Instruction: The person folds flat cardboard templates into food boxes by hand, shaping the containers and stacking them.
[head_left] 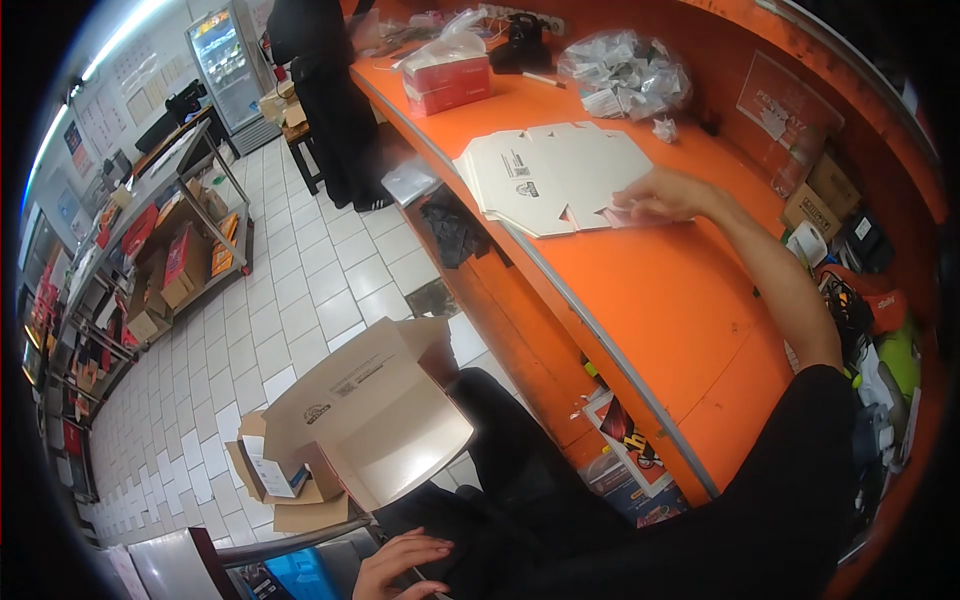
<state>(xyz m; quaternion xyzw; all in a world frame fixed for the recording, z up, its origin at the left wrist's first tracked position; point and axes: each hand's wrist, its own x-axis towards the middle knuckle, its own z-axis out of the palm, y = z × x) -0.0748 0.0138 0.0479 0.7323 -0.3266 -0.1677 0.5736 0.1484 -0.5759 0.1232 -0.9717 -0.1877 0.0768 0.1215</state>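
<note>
On the orange counter lies a stack of flat cardboard box blanks (560, 175), pale side up, with small dark print. My right hand (665, 195) is at the stack's near right edge, its fingers closed on the edge of a blank. Lower down, a partly folded cardboard box (390, 430) rests tilted by my lap, its lid raised and its inside bare. My left hand (402, 565) is just below that box, fingers stretched out and slightly apart, with nothing visible in them.
A red box (447, 80) with plastic and a clear bag of crumpled material (625, 75) stand farther along the counter (650, 300). An open carton (290, 475) sits lower left. Another person (325, 100) stands beyond the counter's end. Shelving (200, 250) lines the left.
</note>
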